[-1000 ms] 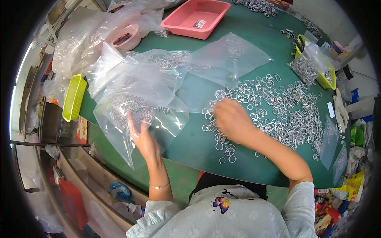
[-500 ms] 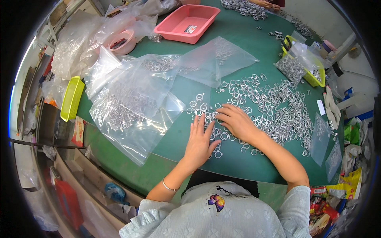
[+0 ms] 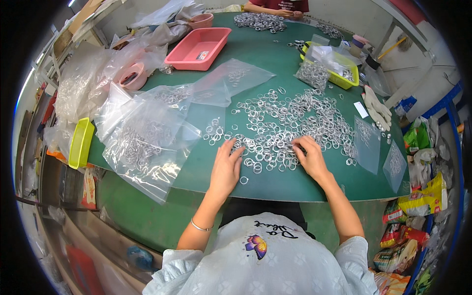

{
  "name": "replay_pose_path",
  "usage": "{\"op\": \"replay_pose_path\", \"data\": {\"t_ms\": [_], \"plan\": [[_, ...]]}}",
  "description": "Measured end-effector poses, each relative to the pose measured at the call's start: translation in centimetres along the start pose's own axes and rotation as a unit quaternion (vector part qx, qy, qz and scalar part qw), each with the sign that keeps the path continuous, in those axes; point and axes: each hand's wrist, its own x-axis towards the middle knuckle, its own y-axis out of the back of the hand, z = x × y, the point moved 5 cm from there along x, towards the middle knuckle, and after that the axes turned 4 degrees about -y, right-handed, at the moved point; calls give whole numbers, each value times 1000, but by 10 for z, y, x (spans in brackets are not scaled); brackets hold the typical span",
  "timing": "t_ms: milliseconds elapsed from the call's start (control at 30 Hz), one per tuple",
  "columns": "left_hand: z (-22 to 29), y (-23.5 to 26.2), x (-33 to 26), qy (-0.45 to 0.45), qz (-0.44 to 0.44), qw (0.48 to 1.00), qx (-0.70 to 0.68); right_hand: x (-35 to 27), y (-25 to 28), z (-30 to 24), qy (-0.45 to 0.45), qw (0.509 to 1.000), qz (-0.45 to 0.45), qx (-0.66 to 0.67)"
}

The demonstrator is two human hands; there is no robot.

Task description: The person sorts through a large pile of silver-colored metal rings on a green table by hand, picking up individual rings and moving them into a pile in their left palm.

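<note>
A wide heap of small silver metal rings [image 3: 327, 120] with little tabs is spread over the green table. My left hand [image 3: 225, 169] lies at the heap's near left edge, fingers stretched out, its fingertips touching a few rings. At the near middle of the heap is my right hand [image 3: 311, 160], fingers bent and thumb apart, with the tips among the rings. No ring shows clearly gripped in either hand. Left of my hands, large clear plastic bags [image 3: 147, 142] hold more rings. A flat clear bag [image 3: 241, 78] with some rings lies beyond them.
A pink tray [image 3: 191, 46] and a pink bowl [image 3: 132, 76] stand at the back left, a yellow-green tray [image 3: 81, 142] at the left edge. At the right are a yellow-green basket [image 3: 344, 78], a glove [image 3: 376, 109] and small ring bags [image 3: 368, 142]. A person [image 3: 280, 6] sits across the table.
My hands have moved apart: the right has gone to the right across the rings, the left is at the near left edge. The view has tilted up and shifted.
</note>
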Motion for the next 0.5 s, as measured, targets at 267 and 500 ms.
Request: {"op": "replay_pose_path", "data": {"t_ms": [267,500], "plan": [[5,-20,-39,17,-48,993,102,-25,19,17,-179,980,20,-87],[-26,-25,2,-2,-19,992,129,-12,8,7,-50,985,-10,-165]]}}
